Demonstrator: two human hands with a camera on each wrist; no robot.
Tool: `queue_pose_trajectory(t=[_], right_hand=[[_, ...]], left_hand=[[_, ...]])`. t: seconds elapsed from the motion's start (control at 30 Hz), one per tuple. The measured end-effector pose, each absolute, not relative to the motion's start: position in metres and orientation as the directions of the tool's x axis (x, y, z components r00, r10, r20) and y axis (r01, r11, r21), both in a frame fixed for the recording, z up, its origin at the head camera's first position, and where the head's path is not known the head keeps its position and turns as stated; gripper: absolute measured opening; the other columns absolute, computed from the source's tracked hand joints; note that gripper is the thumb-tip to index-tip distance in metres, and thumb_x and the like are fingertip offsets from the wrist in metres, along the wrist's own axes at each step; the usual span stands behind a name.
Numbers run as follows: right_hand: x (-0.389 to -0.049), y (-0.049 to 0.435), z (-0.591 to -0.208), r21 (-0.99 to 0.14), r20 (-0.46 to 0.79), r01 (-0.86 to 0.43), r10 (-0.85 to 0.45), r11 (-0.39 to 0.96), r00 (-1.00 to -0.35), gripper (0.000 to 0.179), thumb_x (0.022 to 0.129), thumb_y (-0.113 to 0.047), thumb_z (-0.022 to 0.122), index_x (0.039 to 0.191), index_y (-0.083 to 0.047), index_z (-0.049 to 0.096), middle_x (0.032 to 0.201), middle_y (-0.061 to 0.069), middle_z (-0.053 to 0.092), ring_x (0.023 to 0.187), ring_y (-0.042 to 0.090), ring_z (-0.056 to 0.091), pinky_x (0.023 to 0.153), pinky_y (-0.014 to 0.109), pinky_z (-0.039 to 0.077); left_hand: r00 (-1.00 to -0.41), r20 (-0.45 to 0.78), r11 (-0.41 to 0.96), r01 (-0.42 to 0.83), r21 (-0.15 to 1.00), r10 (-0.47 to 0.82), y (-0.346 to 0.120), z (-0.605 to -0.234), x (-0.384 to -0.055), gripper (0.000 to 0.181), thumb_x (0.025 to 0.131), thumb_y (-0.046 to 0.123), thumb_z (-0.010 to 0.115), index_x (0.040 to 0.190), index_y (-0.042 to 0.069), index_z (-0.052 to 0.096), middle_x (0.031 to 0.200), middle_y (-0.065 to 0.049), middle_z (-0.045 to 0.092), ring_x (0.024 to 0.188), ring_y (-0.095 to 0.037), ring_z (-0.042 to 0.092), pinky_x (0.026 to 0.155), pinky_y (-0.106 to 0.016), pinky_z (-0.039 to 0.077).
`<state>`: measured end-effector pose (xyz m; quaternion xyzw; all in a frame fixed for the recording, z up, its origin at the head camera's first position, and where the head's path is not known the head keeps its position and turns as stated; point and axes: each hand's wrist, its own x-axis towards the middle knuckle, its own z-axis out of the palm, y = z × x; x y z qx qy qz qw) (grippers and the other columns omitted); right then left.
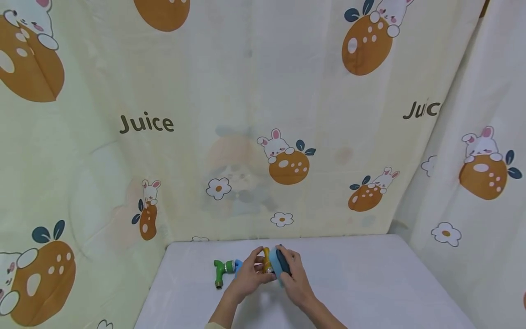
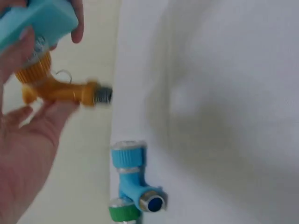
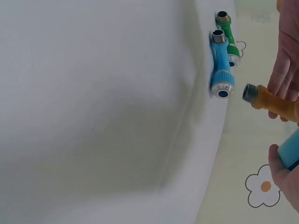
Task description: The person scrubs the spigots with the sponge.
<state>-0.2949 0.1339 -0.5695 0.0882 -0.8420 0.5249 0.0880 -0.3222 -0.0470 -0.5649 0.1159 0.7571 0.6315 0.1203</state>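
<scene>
My left hand (image 1: 247, 277) grips an orange tap-shaped pipe fitting (image 2: 65, 91) with a ribbed collar and a grey threaded end. In the left wrist view the threaded end points right. My right hand (image 1: 297, 279) holds a light blue sponge-like block (image 2: 50, 21) with a dark back (image 1: 283, 262), thumb on one side and fingers on the other. The block's blue face lies against the fitting's ribbed collar end. Both hands are close together above the table, and the fingers partly hide the fitting.
On the white table (image 1: 349, 283), left of my hands, lie a green fitting (image 1: 220, 272) of similar shape and a blue one (image 3: 221, 63) right beside it. A patterned curtain (image 1: 246, 91) hangs behind and around the table.
</scene>
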Motion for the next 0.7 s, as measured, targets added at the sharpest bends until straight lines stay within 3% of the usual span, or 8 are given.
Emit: queue_pose_trajectory(t=[0.1, 0.23, 0.4, 0.5, 0.7], right_hand=[[-0.293, 0.133, -0.566, -0.901, 0.259, -0.27, -0.078, 0.341, -0.963, 0.081, 0.087, 0.002, 0.045, 0.156, -0.04, 0.043, 0.151, 0.011, 0.041, 0.124, 0.032, 0.045, 0.094, 0.042, 0.041], [-0.291, 0.13, -0.563, -0.929, 0.239, -0.269, -0.144, 0.254, -0.96, 0.081, 0.09, 0.001, 0.038, 0.159, -0.04, 0.038, 0.159, 0.007, 0.038, 0.13, 0.033, 0.04, 0.096, 0.043, 0.038], [-0.287, 0.128, -0.56, -0.93, 0.219, -0.267, -0.201, 0.254, -0.955, 0.056, 0.109, -0.02, 0.028, 0.162, -0.038, 0.034, 0.163, 0.008, 0.033, 0.138, 0.035, 0.035, 0.102, 0.049, 0.038], [-0.286, 0.126, -0.559, -0.926, 0.224, -0.278, -0.219, 0.257, -0.95, 0.049, 0.114, -0.033, 0.025, 0.163, -0.035, 0.033, 0.163, 0.01, 0.031, 0.14, 0.035, 0.033, 0.105, 0.051, 0.038], [-0.29, 0.126, -0.561, -0.922, 0.227, -0.277, -0.203, 0.271, -0.953, 0.05, 0.113, -0.027, 0.028, 0.163, -0.032, 0.034, 0.165, 0.013, 0.025, 0.145, 0.036, 0.022, 0.113, 0.064, 0.031]], left_hand=[[-0.923, -0.07, 0.025, -0.066, 0.998, 0.378, -0.053, -0.565, -0.321, 0.097, 0.083, 0.016, 0.089, 0.162, 0.014, 0.033, 0.141, -0.015, 0.055, 0.132, -0.032, 0.06, 0.101, -0.041, 0.059], [-0.904, -0.088, -0.06, -0.124, 0.991, 0.419, -0.059, -0.57, -0.319, 0.088, 0.085, 0.022, 0.088, 0.16, 0.017, 0.04, 0.139, -0.013, 0.059, 0.12, -0.023, 0.066, 0.097, -0.036, 0.06], [-0.897, -0.087, -0.101, -0.144, 0.984, 0.434, -0.064, -0.572, -0.316, 0.082, 0.088, 0.023, 0.085, 0.159, 0.017, 0.043, 0.145, -0.015, 0.054, 0.124, -0.024, 0.064, 0.102, -0.039, 0.059], [-0.896, -0.084, -0.106, -0.143, 0.984, 0.436, -0.066, -0.571, -0.315, 0.081, 0.088, 0.021, 0.085, 0.158, 0.017, 0.044, 0.143, -0.015, 0.053, 0.126, -0.024, 0.064, 0.103, -0.039, 0.058], [-0.878, -0.038, -0.1, -0.097, 0.99, 0.477, -0.066, -0.565, -0.314, 0.08, 0.086, 0.017, 0.086, 0.156, 0.016, 0.047, 0.132, -0.014, 0.057, 0.116, -0.022, 0.068, 0.098, -0.036, 0.06]])
